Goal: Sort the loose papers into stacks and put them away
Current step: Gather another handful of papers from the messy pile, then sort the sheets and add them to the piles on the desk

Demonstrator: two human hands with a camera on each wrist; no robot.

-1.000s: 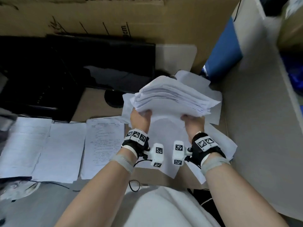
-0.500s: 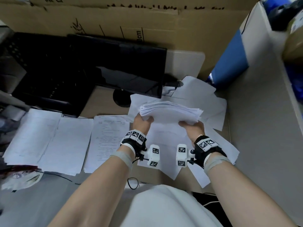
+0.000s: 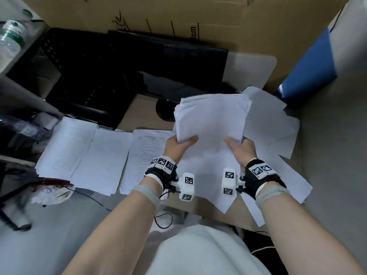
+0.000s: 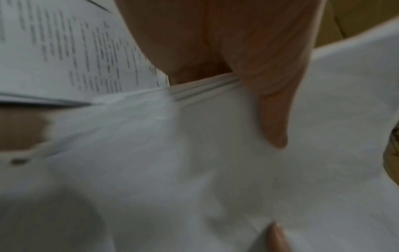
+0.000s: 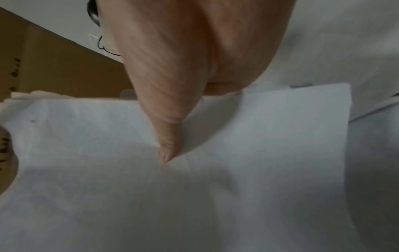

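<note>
Left hand [image 3: 179, 146]: grasps the paper stack [image 3: 211, 118] at its near left corner.
Right hand [image 3: 241, 148]: grasps its near right corner.

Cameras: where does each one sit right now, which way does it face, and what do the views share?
Head: worn on the head, looking down at the desk; both forearms, left hand and right hand holding the paper stack.
Left wrist: looks along the left hand; thumb on the stack's edge.
Right wrist: looks along the right hand; thumb on the top sheet.
Shared: all three show the stack.
</note>
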